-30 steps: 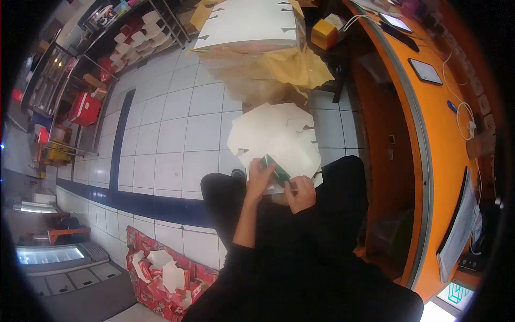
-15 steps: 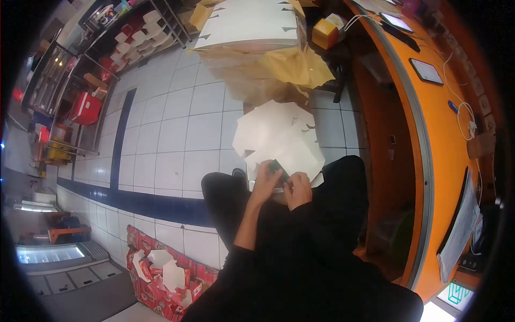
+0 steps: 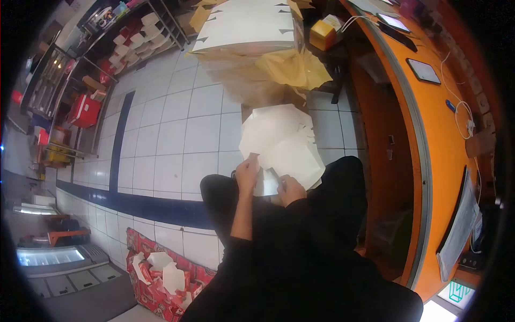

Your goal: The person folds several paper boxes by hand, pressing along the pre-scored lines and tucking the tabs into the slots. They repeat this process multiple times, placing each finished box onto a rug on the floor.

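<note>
White cut cardboard sheets (image 3: 281, 134) lie in front of my knees, with notched edges. My left hand (image 3: 247, 175) is closed at their near left edge, pinching a small greyish flap or piece (image 3: 253, 157). To its right, my right hand (image 3: 291, 190) is closed round a thin dark strip (image 3: 274, 173) that points up and left. Between the two hands a pale, shiny surface shows. Whether the pieces in my hands belong to the cardboard cannot be told.
Beyond is a stack of white sheets (image 3: 244, 24) with brown paper (image 3: 295, 67) round it. An orange counter (image 3: 413, 118) with phones runs along the right. A red patterned box (image 3: 201, 272) holding folded cartons stands at lower left. Shelves (image 3: 80, 67) are at upper left.
My hands have moved apart, the left one to the left. The green object between them no longer shows as green. The white sheets have shifted and bent slightly.
</note>
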### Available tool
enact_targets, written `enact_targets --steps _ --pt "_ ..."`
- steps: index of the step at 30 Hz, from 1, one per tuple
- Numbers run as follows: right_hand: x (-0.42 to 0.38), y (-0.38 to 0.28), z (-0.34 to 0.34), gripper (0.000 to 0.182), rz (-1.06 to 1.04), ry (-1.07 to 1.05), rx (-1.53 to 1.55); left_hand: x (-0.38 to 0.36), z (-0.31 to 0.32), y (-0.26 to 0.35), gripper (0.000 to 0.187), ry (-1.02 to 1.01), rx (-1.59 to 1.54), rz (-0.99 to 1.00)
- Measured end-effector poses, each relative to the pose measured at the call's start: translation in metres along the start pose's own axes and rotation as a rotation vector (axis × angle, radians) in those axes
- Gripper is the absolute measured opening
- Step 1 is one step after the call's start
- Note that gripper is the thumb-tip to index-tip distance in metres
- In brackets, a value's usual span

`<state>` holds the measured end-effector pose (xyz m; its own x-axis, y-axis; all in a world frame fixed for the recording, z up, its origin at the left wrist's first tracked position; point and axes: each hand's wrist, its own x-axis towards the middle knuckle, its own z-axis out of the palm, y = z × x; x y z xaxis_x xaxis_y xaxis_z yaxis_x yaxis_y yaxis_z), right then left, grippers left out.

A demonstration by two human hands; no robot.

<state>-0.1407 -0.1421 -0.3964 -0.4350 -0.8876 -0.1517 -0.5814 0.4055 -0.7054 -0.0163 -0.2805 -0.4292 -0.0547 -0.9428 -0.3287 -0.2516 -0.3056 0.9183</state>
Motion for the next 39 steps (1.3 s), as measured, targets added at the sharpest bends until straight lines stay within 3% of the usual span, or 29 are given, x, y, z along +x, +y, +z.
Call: enact_targets --steps 2,6,8,12,14,18,23,27,32,37,39 --pt "0.002 0.000 0.004 0.025 0.038 0.000 -0.014 -0.010 -0.003 0.014 0.046 -0.013 0.195 0.008" --pt "0.007 0.002 0.012 0.028 0.041 -0.025 -0.046 -0.023 0.007 0.000 0.042 -0.008 0.202 0.054" --pt "0.012 0.002 0.014 0.031 0.076 -0.065 -0.054 -0.035 0.018 -0.007 0.036 0.038 -0.002 0.109" --pt "0.013 0.001 0.010 0.034 0.035 -0.059 -0.012 -0.053 0.039 -0.012 0.032 0.117 -0.057 0.075" --pt "0.015 -0.002 0.009 0.034 0.051 -0.037 -0.030 -0.044 0.047 -0.044 0.031 0.208 -0.033 0.175" --pt "0.019 -0.002 0.012 0.036 0.006 -0.051 0.012 -0.067 0.042 -0.025 0.029 0.171 0.185 0.266" --pt "0.019 -0.014 0.014 0.034 0.017 -0.003 0.076 -0.055 0.027 -0.023 0.028 0.160 0.040 0.240" --pt "0.026 -0.003 0.021 0.035 -0.009 -0.091 -0.001 -0.024 0.011 -0.033 0.028 0.072 -0.067 0.158" --pt "0.038 0.015 0.036 0.030 -0.032 -0.056 0.091 -0.044 0.019 -0.017 0.027 0.020 -0.033 0.128" --pt "0.036 0.010 0.034 0.038 -0.086 -0.031 0.144 -0.068 0.024 -0.009 0.024 0.033 0.195 0.418" --pt "0.037 0.010 0.037 0.045 -0.134 -0.032 0.143 -0.065 0.021 -0.010 0.026 0.039 0.206 0.354"
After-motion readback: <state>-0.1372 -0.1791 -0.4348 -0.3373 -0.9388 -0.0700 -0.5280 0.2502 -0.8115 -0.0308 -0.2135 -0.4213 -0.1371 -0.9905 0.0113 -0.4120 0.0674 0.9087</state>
